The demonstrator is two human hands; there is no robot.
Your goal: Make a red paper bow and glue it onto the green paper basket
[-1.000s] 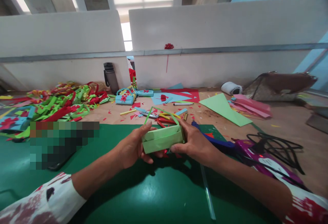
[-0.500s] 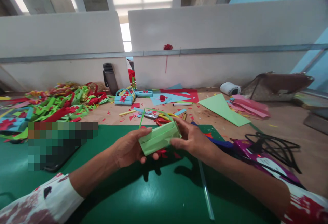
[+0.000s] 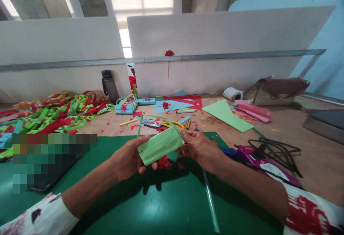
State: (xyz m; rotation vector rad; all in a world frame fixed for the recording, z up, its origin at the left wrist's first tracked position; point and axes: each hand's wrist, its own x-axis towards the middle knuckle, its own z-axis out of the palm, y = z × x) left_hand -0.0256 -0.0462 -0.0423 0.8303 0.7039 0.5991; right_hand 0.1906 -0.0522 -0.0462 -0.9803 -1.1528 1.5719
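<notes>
Between my two hands, above the green mat (image 3: 161, 206), is a small light-green paper bag (image 3: 161, 145) with a thin green strip handle arching over it. My left hand (image 3: 131, 158) is closed round its left end, thumb on top and fingertips showing below. The fingers of my right hand (image 3: 197, 147) pinch its right end. Red paper flowers (image 3: 163, 162) lie on the mat just under the bag. Behind it rest scissors (image 3: 153, 124) and a pair of yellow-handled scissors (image 3: 176, 124), partly hidden.
A clear glue stick (image 3: 211, 201) lies right of centre. Farther right are a purple power strip (image 3: 268, 165) with black cable and a handbag (image 3: 281, 91). Paper scraps (image 3: 51, 115) heap at left, near a dark bottle (image 3: 109, 86). Blue paper bags (image 3: 125, 108) stand behind.
My right hand has shifted its hold, its fingers now gathered at the bag's right edge instead of spread over its front. The whole view has moved slightly.
</notes>
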